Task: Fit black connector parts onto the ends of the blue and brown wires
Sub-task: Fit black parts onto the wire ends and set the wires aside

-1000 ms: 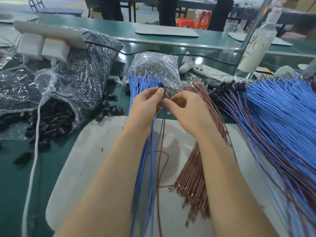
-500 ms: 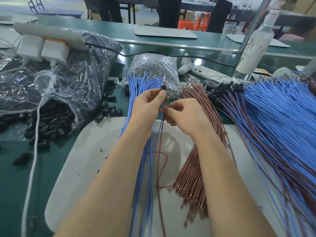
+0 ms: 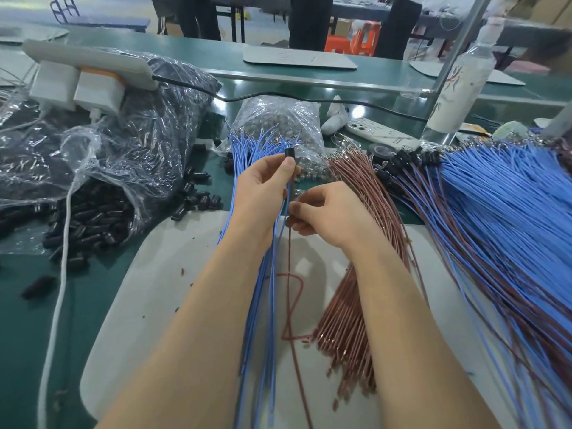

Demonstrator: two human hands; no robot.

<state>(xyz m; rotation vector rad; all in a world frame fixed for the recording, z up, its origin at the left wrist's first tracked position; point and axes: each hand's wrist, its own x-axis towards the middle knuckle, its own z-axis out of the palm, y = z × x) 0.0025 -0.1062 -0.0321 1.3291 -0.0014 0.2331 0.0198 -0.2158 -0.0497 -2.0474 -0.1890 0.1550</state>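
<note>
At the left of the green worktop (image 3: 18, 305), a big clear plastic bag (image 3: 130, 156) slumped open, full of black connector parts (image 3: 93, 218), some spilled just beside its mouth. Behind the hands, a smaller clear bag (image 3: 278, 119) packed with small metal pieces. Above the grey mat (image 3: 161, 274), one black connector (image 3: 290, 152) pinched in the left hand (image 3: 263, 187) grip, poking past the thumb tip. Just below, a brown wire (image 3: 289, 258) pinched in the right hand (image 3: 328, 218) grip, hanging to the mat.

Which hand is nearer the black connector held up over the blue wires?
Left. The left hand pinches the black connector from just below; the right hand sits lower and right, pinching the wires hanging beneath it.
</note>
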